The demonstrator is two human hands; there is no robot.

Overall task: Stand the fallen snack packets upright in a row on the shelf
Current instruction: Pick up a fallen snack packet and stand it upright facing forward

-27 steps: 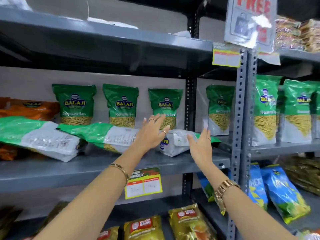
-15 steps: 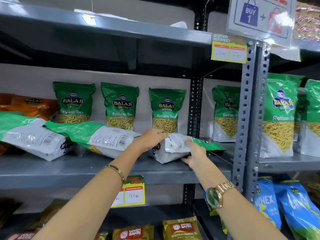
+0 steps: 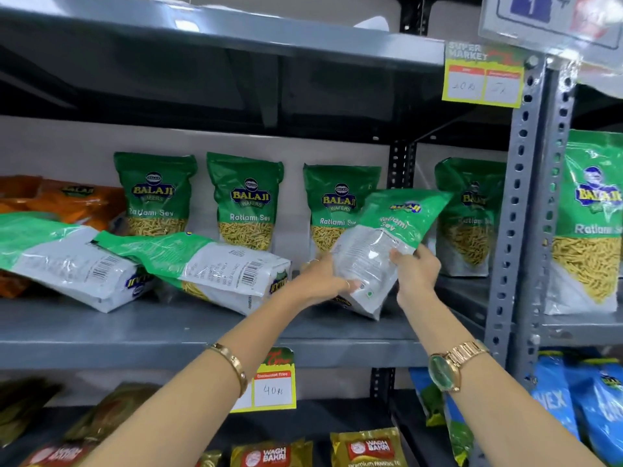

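I hold a green and white Ratlami Sev packet (image 3: 381, 244) tilted, its top leaning right, its bottom corner near the grey shelf (image 3: 202, 335). My left hand (image 3: 320, 281) grips its lower left side and my right hand (image 3: 416, 269) grips its right side. Two more green and white packets lie fallen on the shelf: one in the middle (image 3: 215, 264) and one at the far left (image 3: 64, 261). Behind them, several green packets stand upright along the back wall, for example one (image 3: 155, 193) at the left of that row.
An orange packet (image 3: 64, 200) lies at the back left. A perforated grey upright post (image 3: 519, 210) bounds the shelf on the right, with more green packets (image 3: 593, 224) beyond. Price tags hang from the shelf edges (image 3: 274, 382). Tea packs (image 3: 367, 449) and blue packets (image 3: 573, 402) sit below.
Both hands reached the rightmost fallen packet, took hold of it and lifted its top up from lying flat to a tilted, near-upright pose. The camera moved closer.
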